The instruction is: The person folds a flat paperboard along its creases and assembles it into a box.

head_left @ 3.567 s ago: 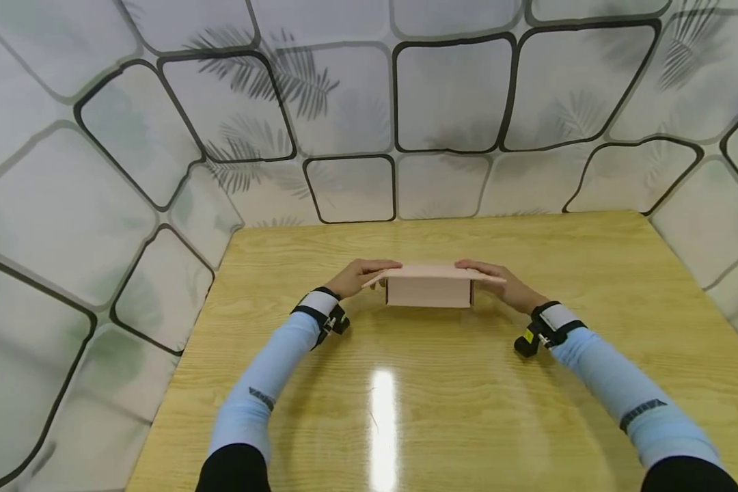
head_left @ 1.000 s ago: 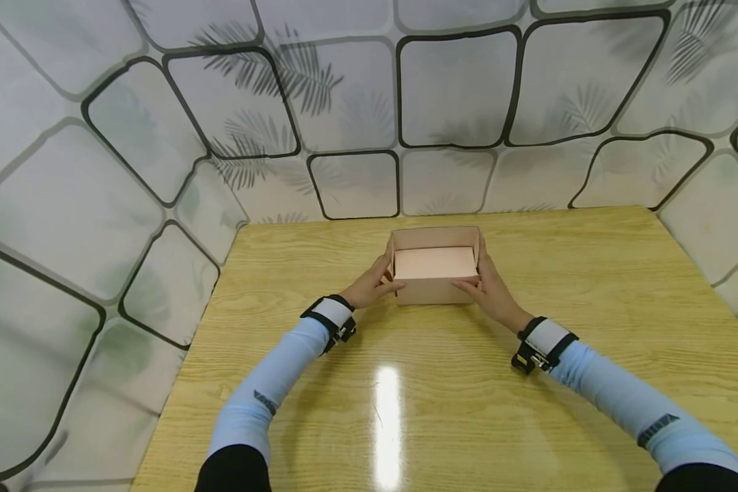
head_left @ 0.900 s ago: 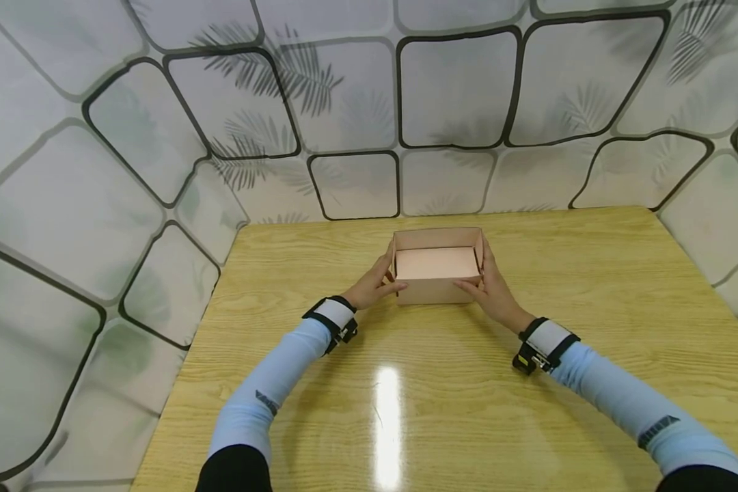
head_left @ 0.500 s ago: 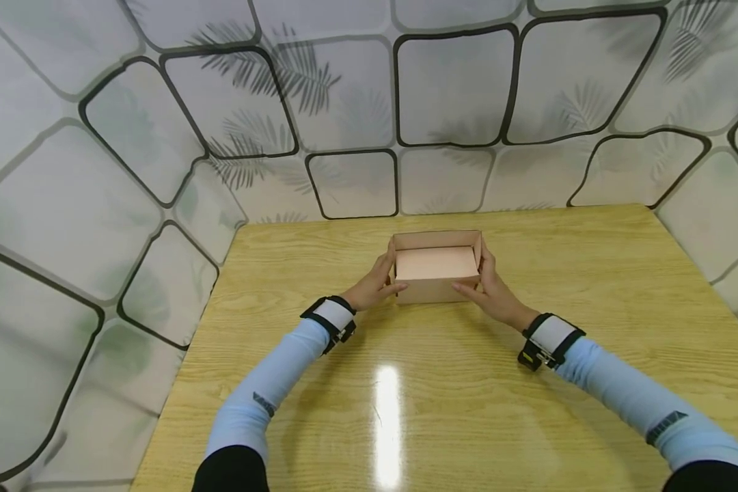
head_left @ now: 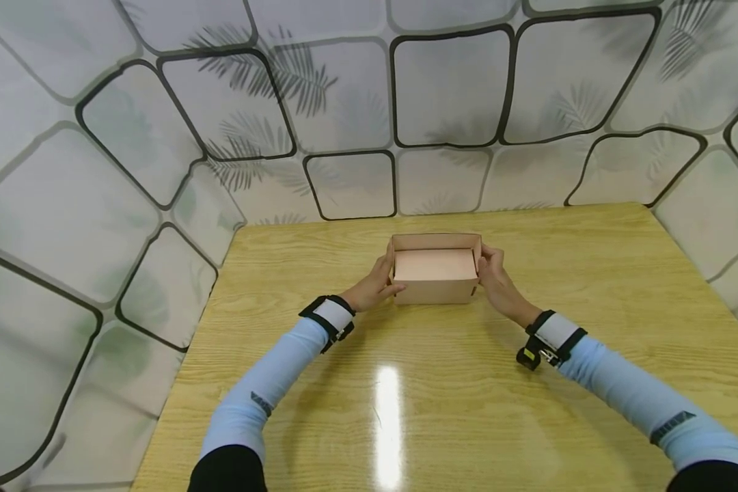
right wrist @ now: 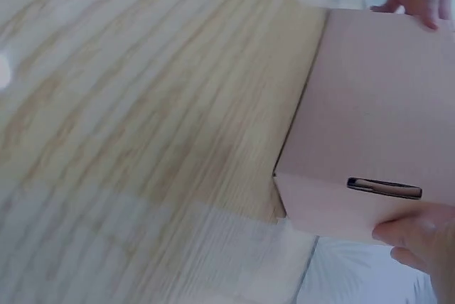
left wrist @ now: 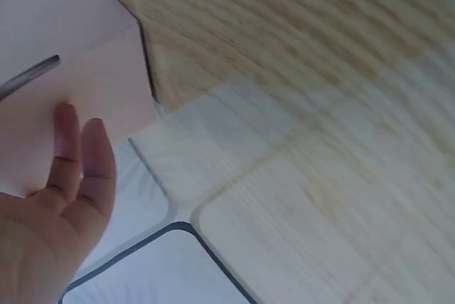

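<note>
A small pinkish-brown cardboard box (head_left: 433, 291) sits on the wooden table with its top open and its inside facing up. My left hand (head_left: 372, 283) holds its left end, thumb on the front face and fingers along the side. In the left wrist view, two fingers of the left hand (left wrist: 78, 169) lie against the box's end wall, below a slot. At the right end, my right hand (head_left: 498, 283) has bent fingers on the side wall. The right wrist view shows the right hand (right wrist: 419, 240) touching that wall just by a dark-edged slot (right wrist: 384, 188).
The light wooden table (head_left: 467, 396) spreads around the box, with a bright light reflection in front. Patterned grey-white sheeting (head_left: 350, 96) rises behind the table and along both sides. Black cameras are strapped to both wrists.
The box was turned from lid-side view to open side up between the oldest frame and one second ago. Since then, my right thumb has shifted from the front face to the right side.
</note>
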`<act>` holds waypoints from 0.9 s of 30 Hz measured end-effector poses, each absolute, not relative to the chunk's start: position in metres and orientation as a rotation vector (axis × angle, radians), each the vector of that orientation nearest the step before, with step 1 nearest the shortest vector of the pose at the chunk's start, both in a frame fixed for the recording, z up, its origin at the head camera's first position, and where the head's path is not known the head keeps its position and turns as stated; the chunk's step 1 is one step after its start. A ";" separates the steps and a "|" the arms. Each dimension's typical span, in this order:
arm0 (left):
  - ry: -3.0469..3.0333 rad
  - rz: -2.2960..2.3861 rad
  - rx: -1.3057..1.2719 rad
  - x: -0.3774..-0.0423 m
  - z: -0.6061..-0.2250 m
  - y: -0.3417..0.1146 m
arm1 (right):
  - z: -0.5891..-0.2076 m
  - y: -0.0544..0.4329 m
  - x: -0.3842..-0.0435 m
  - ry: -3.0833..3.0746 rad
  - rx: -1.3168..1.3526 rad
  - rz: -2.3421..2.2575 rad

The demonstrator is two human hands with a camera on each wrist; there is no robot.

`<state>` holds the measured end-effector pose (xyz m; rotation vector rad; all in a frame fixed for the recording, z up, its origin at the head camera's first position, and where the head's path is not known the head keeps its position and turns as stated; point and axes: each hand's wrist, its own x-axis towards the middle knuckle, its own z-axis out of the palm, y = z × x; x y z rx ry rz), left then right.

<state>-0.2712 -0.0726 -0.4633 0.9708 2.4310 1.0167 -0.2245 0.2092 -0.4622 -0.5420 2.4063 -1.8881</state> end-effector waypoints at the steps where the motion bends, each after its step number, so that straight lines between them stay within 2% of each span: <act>1: 2.431 1.001 0.966 -0.271 -0.462 -0.072 | -0.461 0.209 -0.225 2.409 -0.514 -1.874; 13: 2.516 0.821 0.871 -0.269 -0.452 -0.071 | -0.448 0.205 -0.234 2.195 -0.340 -1.989; 22: 2.513 0.786 0.879 -0.270 -0.450 -0.069 | -0.419 0.198 -0.243 1.935 0.108 -2.256; 27: 2.461 0.857 0.862 -0.271 -0.447 -0.068 | -0.413 0.194 -0.249 1.951 0.159 -2.204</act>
